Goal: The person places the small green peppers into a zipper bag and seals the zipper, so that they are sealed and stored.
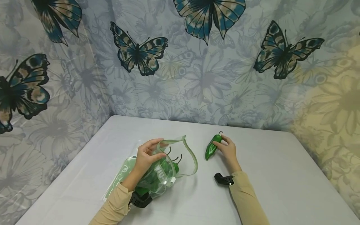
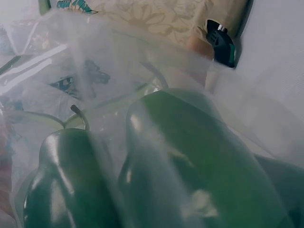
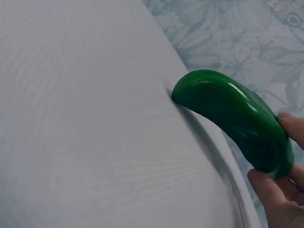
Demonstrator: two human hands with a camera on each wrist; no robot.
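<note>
My left hand [image 1: 147,157] pinches the rim of a clear plastic zip bag [image 1: 161,172] with a green edge, whose mouth gapes toward the right. Several glossy green peppers [image 1: 176,168] with thin dark stems lie inside it. Through the film in the left wrist view, one large pepper [image 2: 190,152] fills the middle and a second is at lower left. Right of the bag, my right hand [image 1: 230,153] holds another green pepper [image 1: 211,148] near its stem end between thumb and fingers, tip pointing down and toward me. In the right wrist view, that pepper [image 3: 232,114] appears curved and shiny.
Both hands work over a white table [image 1: 281,175]. Behind it hangs a curtain [image 1: 208,81] printed with flowers and butterflies. A black wrist device [image 1: 224,179] sits on the right wrist, and another [image 1: 140,200] on the left.
</note>
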